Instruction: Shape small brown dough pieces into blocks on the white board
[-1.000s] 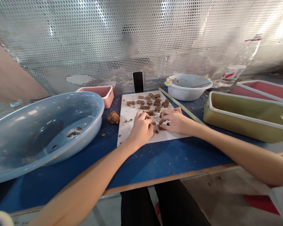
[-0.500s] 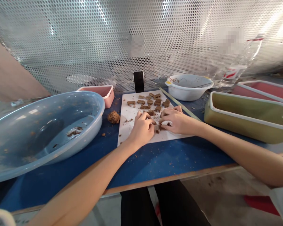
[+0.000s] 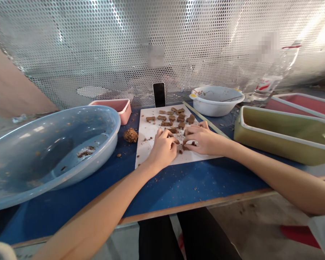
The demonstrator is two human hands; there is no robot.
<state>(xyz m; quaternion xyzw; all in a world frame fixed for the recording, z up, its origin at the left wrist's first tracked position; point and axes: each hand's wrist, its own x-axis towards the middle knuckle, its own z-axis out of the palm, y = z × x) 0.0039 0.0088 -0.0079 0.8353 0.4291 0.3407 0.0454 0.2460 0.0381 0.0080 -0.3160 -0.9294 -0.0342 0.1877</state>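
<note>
Since one second ago, the blurred patch (image 3: 156,56) on the perforated panel (image 3: 97,47) has shifted right, to almost directly above the phone (image 3: 159,95), and sits slightly lower; any displacement of the left hand (image 3: 162,150) or right hand (image 3: 203,141) is too small to confirm

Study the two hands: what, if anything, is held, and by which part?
The right hand seems to touch a brown piece, but whether and where it grips cannot be told; nor whether the left hand holds anything.
</note>
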